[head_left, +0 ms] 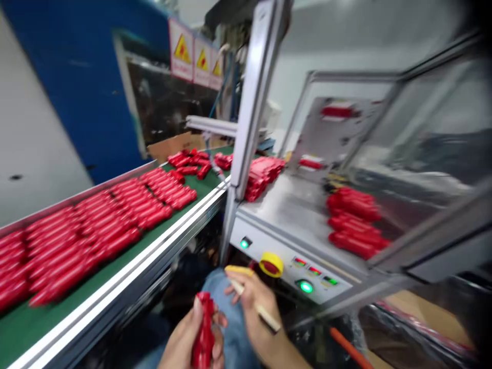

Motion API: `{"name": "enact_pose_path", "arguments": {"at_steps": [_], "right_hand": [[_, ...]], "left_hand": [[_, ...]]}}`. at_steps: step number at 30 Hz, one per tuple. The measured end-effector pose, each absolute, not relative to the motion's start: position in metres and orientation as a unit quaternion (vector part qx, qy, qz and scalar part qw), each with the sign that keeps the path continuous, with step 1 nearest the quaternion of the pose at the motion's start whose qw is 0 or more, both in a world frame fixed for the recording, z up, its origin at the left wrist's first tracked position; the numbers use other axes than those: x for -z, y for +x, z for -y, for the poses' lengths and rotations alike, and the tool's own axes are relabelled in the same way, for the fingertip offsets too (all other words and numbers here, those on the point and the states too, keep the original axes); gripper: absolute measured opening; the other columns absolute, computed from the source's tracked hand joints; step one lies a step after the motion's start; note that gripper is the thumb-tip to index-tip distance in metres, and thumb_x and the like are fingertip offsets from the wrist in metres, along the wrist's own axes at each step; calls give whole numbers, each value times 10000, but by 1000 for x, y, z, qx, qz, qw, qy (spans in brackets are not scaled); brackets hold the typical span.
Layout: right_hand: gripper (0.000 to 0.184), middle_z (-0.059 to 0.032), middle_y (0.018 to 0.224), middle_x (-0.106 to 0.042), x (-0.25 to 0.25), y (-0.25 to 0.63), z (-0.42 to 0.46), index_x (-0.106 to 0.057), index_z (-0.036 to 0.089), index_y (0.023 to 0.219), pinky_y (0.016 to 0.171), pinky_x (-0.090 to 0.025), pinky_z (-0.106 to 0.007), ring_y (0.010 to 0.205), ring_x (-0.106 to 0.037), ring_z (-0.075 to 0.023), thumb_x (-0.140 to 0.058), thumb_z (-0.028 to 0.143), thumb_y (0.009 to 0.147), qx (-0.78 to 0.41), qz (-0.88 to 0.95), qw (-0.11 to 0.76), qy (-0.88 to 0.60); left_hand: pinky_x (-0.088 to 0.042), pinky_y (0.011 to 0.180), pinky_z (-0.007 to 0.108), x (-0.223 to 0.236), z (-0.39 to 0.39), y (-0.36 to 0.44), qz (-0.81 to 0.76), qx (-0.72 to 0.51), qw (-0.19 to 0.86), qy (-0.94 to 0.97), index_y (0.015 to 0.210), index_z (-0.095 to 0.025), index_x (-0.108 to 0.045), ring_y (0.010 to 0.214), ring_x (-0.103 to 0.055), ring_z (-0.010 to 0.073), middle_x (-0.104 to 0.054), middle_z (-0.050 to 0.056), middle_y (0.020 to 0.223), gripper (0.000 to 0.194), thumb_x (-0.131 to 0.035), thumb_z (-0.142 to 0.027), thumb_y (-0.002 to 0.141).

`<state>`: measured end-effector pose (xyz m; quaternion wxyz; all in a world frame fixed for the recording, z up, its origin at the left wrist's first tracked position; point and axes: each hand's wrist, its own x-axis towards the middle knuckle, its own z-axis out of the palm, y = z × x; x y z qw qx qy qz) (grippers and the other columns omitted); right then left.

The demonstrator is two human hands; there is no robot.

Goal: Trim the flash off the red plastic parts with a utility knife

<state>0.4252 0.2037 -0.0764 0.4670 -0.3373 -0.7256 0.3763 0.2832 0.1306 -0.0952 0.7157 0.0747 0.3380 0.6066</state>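
Observation:
My left hand [188, 335] is low in the view, shut around a bundle of red shrink-wrapped cylinders [203, 328]. My right hand [255, 305] grips a thin pale stick [257, 307] with a yellow piece [239, 270] near its far end. Both hands are above my denim-covered lap [226, 307]. Rows of similar red cylinders [96, 236] lie on a green conveyor belt [28, 328] to the left. Another red group [353, 223] rests on the steel machine bed to the right, out of reach of both hands.
A white control panel [292, 256] with a yellow-ringed red stop button [271, 265] and green lights stands just ahead. An aluminium-framed guard [249, 113] rises beside the belt. A blue machine housing [77, 77] and yellow warning signs [182, 48] stand beyond.

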Motion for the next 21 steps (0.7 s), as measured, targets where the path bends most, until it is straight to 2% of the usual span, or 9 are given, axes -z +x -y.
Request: {"name": "enact_pose_path", "arguments": {"at_steps": [1, 3, 5, 8, 10, 12, 17, 21], "right_hand": [[556, -168, 1201, -722, 76, 425, -205, -746, 151, 1188, 768, -688, -246, 882, -794, -169, -403, 564, 1047, -412, 709, 457, -344], [374, -158, 1232, -719, 79, 425, -203, -733, 147, 1184, 841, -688, -255, 961, -800, -189, -596, 442, 1000, -484, 679, 427, -351], [275, -136, 1216, -735, 79, 423, -194, -755, 158, 1091, 829, -692, -245, 935, -807, -199, -737, 366, 913, -547, 652, 390, -352], [132, -74, 1039, -785, 68, 420, -175, -797, 191, 983, 726, -670, -164, 808, -796, -143, -791, 238, 859, -512, 725, 362, -286], [191, -36, 909, -788, 59, 417, -166, -807, 211, 1007, 701, -641, -138, 769, -770, -112, -798, 135, 832, -463, 791, 353, -189], [266, -28, 898, -781, 52, 412, -160, -794, 207, 1054, 720, -634, -155, 780, -754, -109, -789, 77, 822, -443, 821, 340, -119], [348, -46, 991, -757, 51, 400, -153, -749, 182, 1116, 759, -624, -152, 844, -747, -110, -743, 4, 816, -404, 851, 325, -85], [327, -49, 967, -755, 55, 395, -146, -752, 164, 1079, 772, -617, -132, 841, -744, -99, -753, -11, 803, -404, 853, 320, -83]], "left_hand": [[-475, 478, 243, 89, -117, 273, -324, -613, 720, 31, 934, -118, -753, 522, -572, 113, -742, 101, 835, 471, -836, -554, 776], [-586, 715, 318, 83, -93, 255, -313, -633, 707, -16, 1025, -98, -762, 758, -704, 190, -758, 145, 967, 292, -815, -328, 853], [-585, 921, 403, 84, -73, 241, -314, -662, 680, -20, 1084, -110, -766, 904, -743, 237, -769, 136, 1006, 233, -788, -191, 867], [-514, 1084, 495, 96, -50, 228, -316, -711, 628, 8, 1119, -146, -768, 1030, -750, 278, -793, 113, 1012, 291, -820, -167, 833], [-516, 1082, 456, 105, -39, 224, -337, -728, 596, 19, 1128, -164, -763, 1085, -741, 278, -806, 120, 1051, 361, -870, -175, 783], [-537, 1043, 400, 110, -32, 222, -368, -737, 566, 22, 1126, -180, -756, 1107, -738, 274, -812, 122, 1081, 429, -916, -182, 728], [-596, 948, 394, 113, -21, 220, -461, -745, 476, 78, 1067, -184, -741, 1051, -766, 312, -830, 128, 1051, 519, -987, -204, 610], [-617, 933, 389, 114, -14, 217, -475, -738, 454, 152, 1096, -219, -734, 1064, -766, 310, -824, 126, 1115, 495, -963, -251, 658]]}}
